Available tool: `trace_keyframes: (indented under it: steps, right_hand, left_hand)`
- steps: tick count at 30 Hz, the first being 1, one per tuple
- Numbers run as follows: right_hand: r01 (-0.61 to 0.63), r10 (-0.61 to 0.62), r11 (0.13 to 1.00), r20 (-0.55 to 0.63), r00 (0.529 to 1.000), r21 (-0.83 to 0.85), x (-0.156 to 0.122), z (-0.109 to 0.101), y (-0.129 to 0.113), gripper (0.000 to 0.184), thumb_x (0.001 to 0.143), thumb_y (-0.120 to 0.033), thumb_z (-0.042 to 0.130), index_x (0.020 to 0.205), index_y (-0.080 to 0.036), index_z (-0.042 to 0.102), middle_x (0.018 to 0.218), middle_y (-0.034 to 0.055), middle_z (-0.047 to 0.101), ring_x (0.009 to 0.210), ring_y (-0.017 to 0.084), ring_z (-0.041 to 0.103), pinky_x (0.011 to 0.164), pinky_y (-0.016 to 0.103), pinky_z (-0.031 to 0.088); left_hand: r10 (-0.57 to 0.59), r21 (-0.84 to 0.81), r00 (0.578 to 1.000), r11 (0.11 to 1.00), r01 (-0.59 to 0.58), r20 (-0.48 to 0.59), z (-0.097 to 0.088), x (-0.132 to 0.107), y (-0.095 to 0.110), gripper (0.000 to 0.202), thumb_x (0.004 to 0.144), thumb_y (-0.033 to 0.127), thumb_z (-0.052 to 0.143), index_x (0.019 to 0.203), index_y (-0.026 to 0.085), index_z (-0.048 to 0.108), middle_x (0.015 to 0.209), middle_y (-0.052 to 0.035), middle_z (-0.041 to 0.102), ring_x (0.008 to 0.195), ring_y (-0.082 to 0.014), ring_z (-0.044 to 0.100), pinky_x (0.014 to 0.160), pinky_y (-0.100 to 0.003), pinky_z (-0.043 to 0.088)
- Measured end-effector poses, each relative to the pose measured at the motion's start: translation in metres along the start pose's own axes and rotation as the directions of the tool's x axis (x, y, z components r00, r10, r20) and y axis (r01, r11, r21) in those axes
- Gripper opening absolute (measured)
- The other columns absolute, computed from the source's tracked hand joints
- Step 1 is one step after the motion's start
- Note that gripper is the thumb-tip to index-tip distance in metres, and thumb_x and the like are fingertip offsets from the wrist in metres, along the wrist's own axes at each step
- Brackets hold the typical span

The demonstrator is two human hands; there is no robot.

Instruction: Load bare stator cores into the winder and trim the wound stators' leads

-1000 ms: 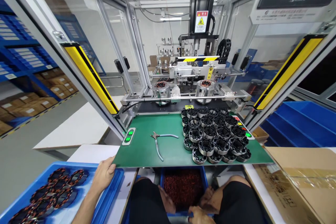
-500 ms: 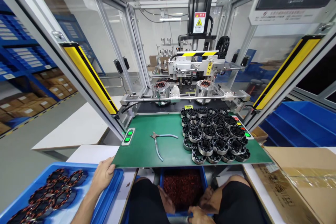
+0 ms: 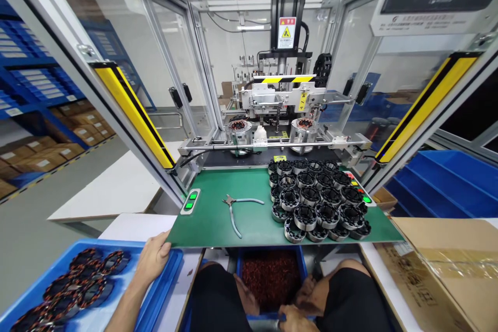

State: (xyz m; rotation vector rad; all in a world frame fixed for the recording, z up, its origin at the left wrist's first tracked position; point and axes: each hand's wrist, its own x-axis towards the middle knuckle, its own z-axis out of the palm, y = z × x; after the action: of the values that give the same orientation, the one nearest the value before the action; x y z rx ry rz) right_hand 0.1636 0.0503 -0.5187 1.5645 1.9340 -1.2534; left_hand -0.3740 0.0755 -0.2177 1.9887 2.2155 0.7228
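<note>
My left hand [image 3: 155,255] rests at the front left corner of the green worktop [image 3: 210,228], its fingers curled round the edge. Low between my knees is my right hand [image 3: 294,318], fingers closed; whatever they may hold is hidden. On the worktop lie open side cutters [image 3: 232,207] with pale blue handles, apart from both hands. Stacked rows of black and silver stator cores [image 3: 305,217] fill the right part. Two stators with copper windings, a left one [image 3: 238,125] and a right one [image 3: 304,124], sit in round metal fixtures of the machine behind.
A blue tray [image 3: 128,254] at the left carries several wound stators [image 3: 95,290]. Beneath the worktop, a blue bin [image 3: 272,316] contains reddish wire scraps. The machine head [image 3: 286,21] stands over the fixtures, between yellow side bars [image 3: 134,114]. A cardboard box [image 3: 459,249] is at the right.
The machine's upper head has shifted left, with its striped bar and black motor. Both hands, the side cutters and the stator cores stay where they were.
</note>
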Motion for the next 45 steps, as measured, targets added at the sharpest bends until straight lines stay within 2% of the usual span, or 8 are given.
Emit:
trace_keyframes:
  steps: [5,21,23,26,31,37,45]
  right_hand:
    - [0.004,-0.004,1.000,-0.006,1.000,-0.003,-0.003,-0.002,-0.001,0.039,0.104,-0.043,0.084,0.137,-0.022,0.077,0.144,0.0100,0.074,0.136,0.032,0.071,0.115,0.052,0.061]
    - [-0.007,0.007,1.000,0.000,1.000,0.007,-0.012,-0.011,-0.007,0.040,0.104,-0.042,0.085,0.136,-0.021,0.076,0.144,0.0102,0.074,0.137,0.033,0.071,0.117,0.054,0.060]
    - [-0.014,0.015,0.999,-0.024,1.000,0.032,-0.013,-0.010,-0.007,0.032,0.100,-0.035,0.085,0.130,-0.023,0.080,0.139,0.0076,0.077,0.136,0.033,0.072,0.119,0.050,0.057]
    - [-0.018,0.024,0.996,-0.073,0.997,0.084,-0.013,-0.009,-0.006,0.029,0.085,-0.023,0.079,0.112,-0.031,0.084,0.126,0.0022,0.081,0.134,0.033,0.075,0.116,0.040,0.053]
    - [-0.015,0.027,0.991,-0.097,0.995,0.132,-0.012,-0.009,-0.004,0.036,0.069,-0.021,0.073,0.102,-0.030,0.085,0.120,0.0038,0.083,0.130,0.038,0.077,0.110,0.041,0.054]
    - [-0.015,0.030,0.988,-0.103,0.994,0.151,-0.010,-0.009,-0.005,0.036,0.064,-0.019,0.072,0.096,-0.031,0.083,0.117,0.0035,0.084,0.127,0.039,0.079,0.110,0.043,0.054]
    - [-0.027,0.043,0.988,-0.100,0.994,0.150,-0.008,-0.008,-0.006,0.036,0.061,-0.020,0.073,0.094,-0.031,0.081,0.114,0.0032,0.083,0.128,0.039,0.078,0.110,0.043,0.054]
  left_hand:
    - [0.005,-0.006,1.000,1.000,-0.006,-0.012,-0.001,0.000,0.001,0.105,0.100,0.091,0.010,0.117,0.021,0.087,0.095,-0.0112,0.087,0.085,-0.0337,0.082,0.084,-0.044,0.062]
    - [-0.002,-0.019,1.000,1.000,0.002,-0.026,0.000,0.000,0.000,0.104,0.099,0.093,0.012,0.109,0.024,0.088,0.097,-0.0122,0.088,0.092,-0.0353,0.083,0.092,-0.045,0.065]
    - [-0.012,-0.012,1.000,1.000,0.011,-0.024,0.001,-0.001,-0.002,0.103,0.099,0.092,0.013,0.110,0.024,0.088,0.098,-0.0124,0.089,0.095,-0.0357,0.083,0.090,-0.044,0.064]
    - [-0.023,-0.005,0.999,1.000,0.023,-0.022,0.002,-0.001,-0.004,0.102,0.099,0.091,0.013,0.113,0.023,0.088,0.103,-0.0134,0.089,0.099,-0.0368,0.084,0.088,-0.045,0.063]
    - [-0.031,-0.007,0.999,0.999,0.031,-0.017,0.004,-0.003,-0.006,0.095,0.100,0.086,0.016,0.114,0.023,0.087,0.105,-0.0132,0.089,0.099,-0.0365,0.084,0.089,-0.047,0.063]
    - [-0.018,-0.020,1.000,1.000,0.018,0.001,0.004,-0.002,-0.006,0.092,0.102,0.082,0.018,0.115,0.022,0.086,0.097,-0.0111,0.087,0.093,-0.0358,0.082,0.087,-0.047,0.062]
    - [-0.027,-0.018,1.000,0.999,0.027,0.003,0.003,-0.002,-0.007,0.092,0.101,0.083,0.018,0.112,0.023,0.086,0.099,-0.0116,0.088,0.094,-0.0365,0.083,0.087,-0.048,0.062]
